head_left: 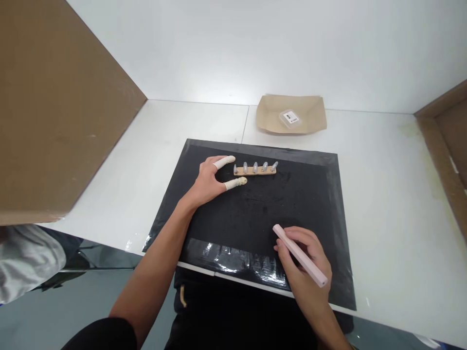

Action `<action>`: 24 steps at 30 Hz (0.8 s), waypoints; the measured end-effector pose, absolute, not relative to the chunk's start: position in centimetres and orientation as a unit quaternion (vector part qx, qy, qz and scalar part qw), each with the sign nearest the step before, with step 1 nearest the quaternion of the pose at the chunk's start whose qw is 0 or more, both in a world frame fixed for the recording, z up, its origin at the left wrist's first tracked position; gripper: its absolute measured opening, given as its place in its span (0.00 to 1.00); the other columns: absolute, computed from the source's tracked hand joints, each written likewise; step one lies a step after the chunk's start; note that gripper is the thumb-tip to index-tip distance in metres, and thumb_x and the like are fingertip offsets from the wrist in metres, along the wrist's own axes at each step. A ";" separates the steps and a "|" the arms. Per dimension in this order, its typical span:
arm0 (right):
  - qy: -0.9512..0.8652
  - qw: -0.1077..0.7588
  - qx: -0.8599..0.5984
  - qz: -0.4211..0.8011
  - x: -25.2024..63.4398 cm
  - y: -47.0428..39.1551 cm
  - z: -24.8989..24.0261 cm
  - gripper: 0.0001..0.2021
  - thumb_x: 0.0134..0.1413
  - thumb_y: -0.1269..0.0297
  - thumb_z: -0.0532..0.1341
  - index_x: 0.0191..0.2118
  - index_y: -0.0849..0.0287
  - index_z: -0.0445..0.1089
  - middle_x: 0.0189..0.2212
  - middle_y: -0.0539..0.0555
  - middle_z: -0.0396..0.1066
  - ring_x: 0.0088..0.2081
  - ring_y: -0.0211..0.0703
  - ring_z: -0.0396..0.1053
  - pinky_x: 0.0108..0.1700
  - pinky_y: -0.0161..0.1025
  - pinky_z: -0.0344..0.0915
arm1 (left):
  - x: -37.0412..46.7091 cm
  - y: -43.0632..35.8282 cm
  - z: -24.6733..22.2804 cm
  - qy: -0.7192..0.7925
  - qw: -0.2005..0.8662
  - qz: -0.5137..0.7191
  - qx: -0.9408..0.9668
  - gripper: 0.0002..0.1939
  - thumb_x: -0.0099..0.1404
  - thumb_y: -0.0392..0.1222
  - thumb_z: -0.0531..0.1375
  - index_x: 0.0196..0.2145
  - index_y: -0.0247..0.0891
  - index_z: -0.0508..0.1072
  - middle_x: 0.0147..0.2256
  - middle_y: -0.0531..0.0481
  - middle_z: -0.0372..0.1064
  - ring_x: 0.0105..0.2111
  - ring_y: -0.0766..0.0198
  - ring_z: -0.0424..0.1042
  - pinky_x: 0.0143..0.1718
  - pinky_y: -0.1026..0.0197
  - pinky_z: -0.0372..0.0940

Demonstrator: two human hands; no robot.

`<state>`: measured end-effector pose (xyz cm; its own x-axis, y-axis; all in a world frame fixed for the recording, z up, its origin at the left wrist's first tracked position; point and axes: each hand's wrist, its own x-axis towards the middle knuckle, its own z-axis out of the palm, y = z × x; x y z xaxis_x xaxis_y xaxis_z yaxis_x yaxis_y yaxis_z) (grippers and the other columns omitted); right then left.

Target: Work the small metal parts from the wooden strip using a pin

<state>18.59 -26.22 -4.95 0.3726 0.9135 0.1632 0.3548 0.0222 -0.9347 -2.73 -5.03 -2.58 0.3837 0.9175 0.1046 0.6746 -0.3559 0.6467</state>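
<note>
By the near edge of the black mat (262, 209), the right hand (305, 286) is curled around a pink stick (299, 253). Beyond, the left hand (208, 182), empty, has thumb and finger parted widely about a tan strip's (250, 171) left end, nearer the far edge.

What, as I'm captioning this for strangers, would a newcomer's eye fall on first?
The pale pink stick held in the right hand, at the near right of the black mat, probably draws the eye first. Next come five grey pieces on a tan strip toward the mat's far side, by the left hand with its white finger covers.
</note>
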 end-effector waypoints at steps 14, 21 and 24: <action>-0.560 0.520 -0.597 0.244 18.5 -25.6 -4.1 0.08 0.63 0.73 0.63 0.45 0.55 0.71 0.43 0.55 0.72 0.43 0.41 0.75 0.45 0.38 0.74 | -1.6 -2.6 -0.2 0.419 0.196 0.126 0.877 0.18 0.64 0.53 0.69 0.50 0.48 0.77 0.64 0.46 0.68 0.66 0.42 0.58 0.66 0.33 0.44; -0.556 0.519 -0.595 0.258 18.5 -25.7 -4.1 0.09 0.63 0.73 0.62 0.46 0.54 0.70 0.43 0.53 0.71 0.43 0.39 0.75 0.45 0.35 0.74 | -1.1 -1.9 -0.2 0.422 0.219 0.120 0.871 0.08 0.64 0.49 0.69 0.41 0.48 0.80 0.62 0.49 0.71 0.66 0.45 0.59 0.66 0.34 0.43; -0.560 0.518 -0.591 0.261 18.5 -25.7 -4.1 0.09 0.64 0.73 0.62 0.47 0.53 0.70 0.44 0.53 0.71 0.43 0.39 0.75 0.46 0.34 0.73 | -1.0 -1.7 -0.3 0.426 0.225 0.120 0.868 0.07 0.64 0.47 0.68 0.41 0.48 0.80 0.61 0.48 0.71 0.66 0.45 0.60 0.66 0.33 0.43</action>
<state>18.53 -25.70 -4.14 0.2362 0.9329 0.2718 0.3922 0.1644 -0.9051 -0.97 -1.72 -0.28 0.6082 0.7936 0.0162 0.6863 -0.5360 0.4917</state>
